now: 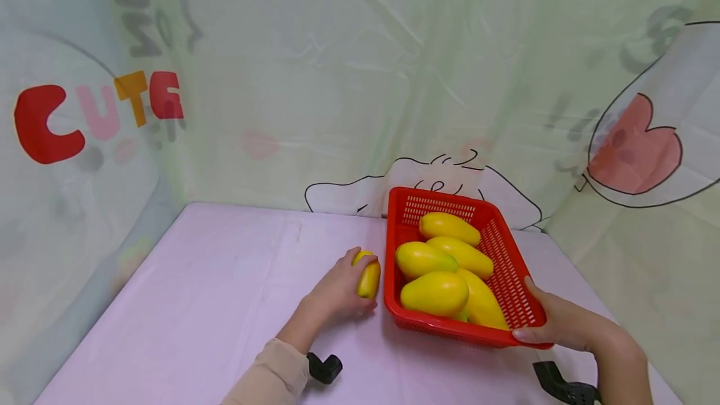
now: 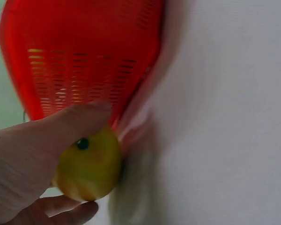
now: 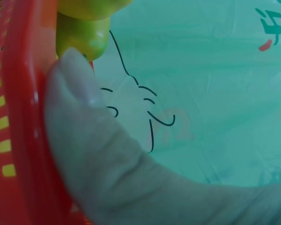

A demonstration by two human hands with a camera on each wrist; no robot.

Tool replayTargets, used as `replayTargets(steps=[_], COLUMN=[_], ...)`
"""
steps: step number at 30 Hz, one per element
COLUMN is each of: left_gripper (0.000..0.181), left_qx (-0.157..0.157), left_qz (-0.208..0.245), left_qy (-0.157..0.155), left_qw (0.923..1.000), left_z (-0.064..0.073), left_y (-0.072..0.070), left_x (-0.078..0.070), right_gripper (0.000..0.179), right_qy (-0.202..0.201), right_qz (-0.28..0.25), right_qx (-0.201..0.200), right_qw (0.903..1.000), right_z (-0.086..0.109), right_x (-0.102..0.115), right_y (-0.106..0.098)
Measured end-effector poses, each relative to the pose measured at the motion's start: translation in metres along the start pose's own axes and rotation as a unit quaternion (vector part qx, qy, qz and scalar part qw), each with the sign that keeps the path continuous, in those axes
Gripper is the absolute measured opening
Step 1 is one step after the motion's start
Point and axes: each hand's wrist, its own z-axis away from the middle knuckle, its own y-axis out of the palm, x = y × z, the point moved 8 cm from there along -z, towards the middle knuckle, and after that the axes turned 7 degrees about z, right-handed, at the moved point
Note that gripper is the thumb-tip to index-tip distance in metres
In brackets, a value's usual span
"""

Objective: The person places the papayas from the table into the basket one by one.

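Observation:
Beside the left wall of a red plastic basket (image 1: 394, 249), my left hand (image 1: 340, 286) grips a yellow mango (image 1: 369, 278). The left wrist view shows this mango (image 2: 91, 166) end on, with a dark green stem spot, between thumb and fingers; the basket wall (image 2: 84, 28) is just beyond it. My right hand (image 1: 568, 324) holds the basket by its near right corner, thumb over the rim, the other fingers mostly hidden. Inside the basket lie several mangoes (image 1: 434, 293), yellow with greenish patches. The basket appears tilted, its near edge over the table.
A table with a pale pinkish cover (image 1: 236, 305) lies under the hands. A printed curtain (image 1: 281, 80) hangs behind it and along both sides. Black wrist mounts (image 1: 325, 369) show below the hands.

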Motion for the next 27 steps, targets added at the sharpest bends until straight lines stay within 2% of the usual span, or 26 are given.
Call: replayTargets(steps=[7, 18, 21, 27], left_gripper=[0.081, 0.076, 0.075, 0.064], left_qx=[0.070, 0.160, 0.182, 0.221], left_qz=[0.016, 0.013, 0.027, 0.090], left_qy=[0.010, 0.014, 0.009, -0.016], left_qw=[0.9974, 0.9869, 0.9829, 0.9710], left_z=[0.008, 0.030, 0.036, 0.052], left_y=[-0.012, -0.033, -0.038, -0.053], left_x=[0.001, 0.003, 0.001, -0.007], right_gripper=[0.126, 0.122, 0.122, 0.121], right_qy=[-0.002, -0.005, -0.008, -0.011], right_qz=[0.006, -0.002, -0.011, -0.023], right_qx=[-0.001, 0.000, 0.001, 0.004], right_qw=[1.0000, 1.0000, 0.9999, 0.9997], right_z=[0.002, 0.002, 0.002, 0.002], right_x=[0.004, 0.003, 0.002, 0.001], right_y=[-0.001, -0.001, -0.001, 0.001])
